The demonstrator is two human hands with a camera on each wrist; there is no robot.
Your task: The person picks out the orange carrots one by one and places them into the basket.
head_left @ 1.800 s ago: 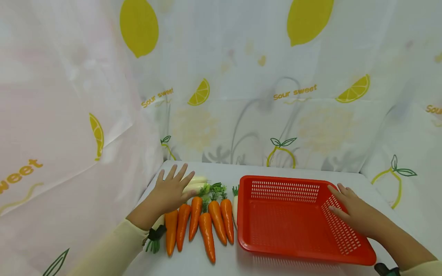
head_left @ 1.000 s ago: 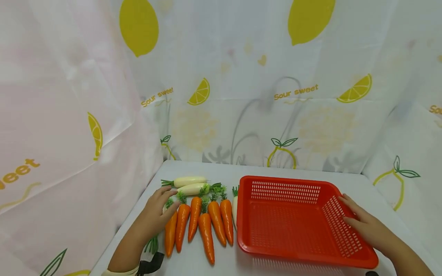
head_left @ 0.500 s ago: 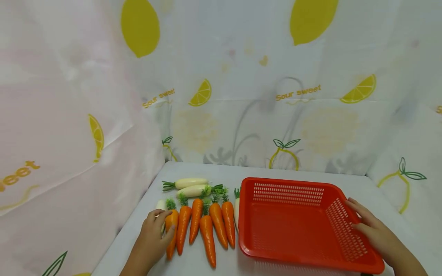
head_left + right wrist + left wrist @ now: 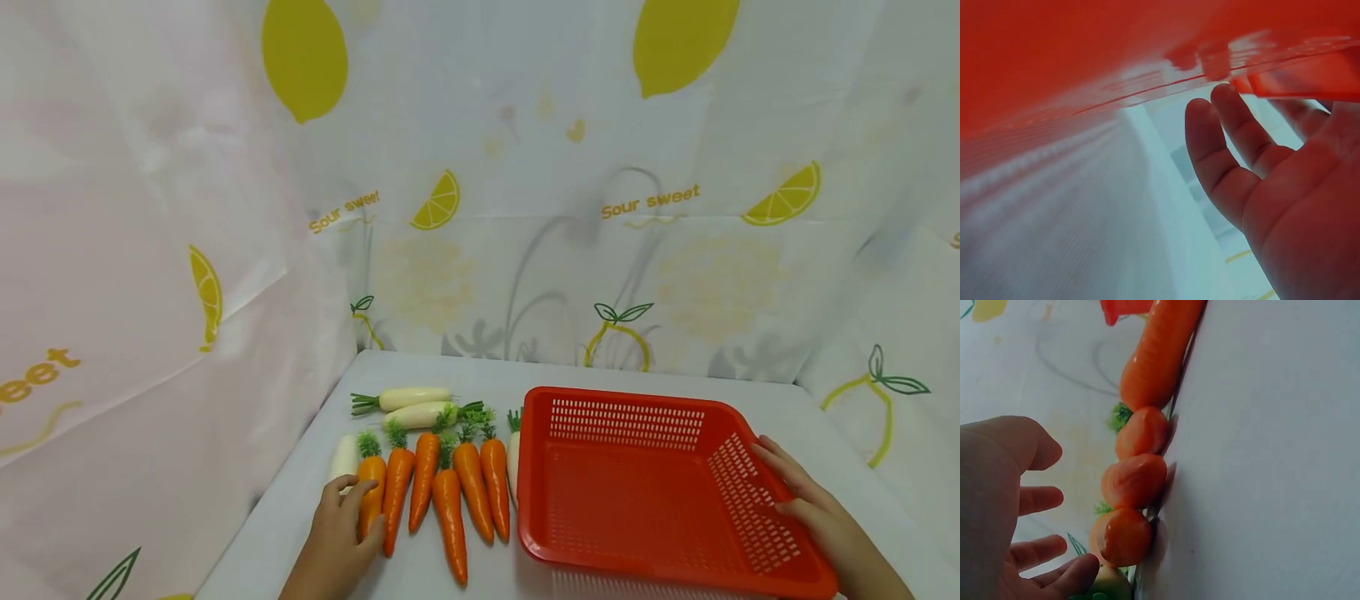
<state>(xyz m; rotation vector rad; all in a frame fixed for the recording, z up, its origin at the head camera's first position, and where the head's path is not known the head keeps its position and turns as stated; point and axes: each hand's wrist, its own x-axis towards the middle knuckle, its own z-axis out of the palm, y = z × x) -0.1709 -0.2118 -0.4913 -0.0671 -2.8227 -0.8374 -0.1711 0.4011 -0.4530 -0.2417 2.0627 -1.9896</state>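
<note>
My left hand (image 4: 337, 533) is at the near end of the leftmost orange carrot (image 4: 371, 470), fingers and thumb spread on either side of it. In the left wrist view, a gap shows between that hand (image 4: 997, 481) and most of the carrots (image 4: 1135, 481). My right hand (image 4: 832, 521) holds the right rim of a red plastic basket (image 4: 637, 567), thumb over the inner side. The right wrist view shows its fingers (image 4: 1204, 140) beneath the rim, outside the wall. Several other carrots (image 4: 450, 517) lie side by side, leafy tops pointing away.
Two white radishes (image 4: 416, 398) lie crosswise behind the carrots. Another radish (image 4: 345, 455) is left of them, and one more radish (image 4: 513, 458) is against the basket's left side. A lemon-print curtain (image 4: 525, 208) surrounds the white table (image 4: 285, 467) at the back and sides.
My left hand has come down from above the vegetables and drawn nearer to the leftmost carrot. My right hand has lowered from above the basket onto its right rim.
</note>
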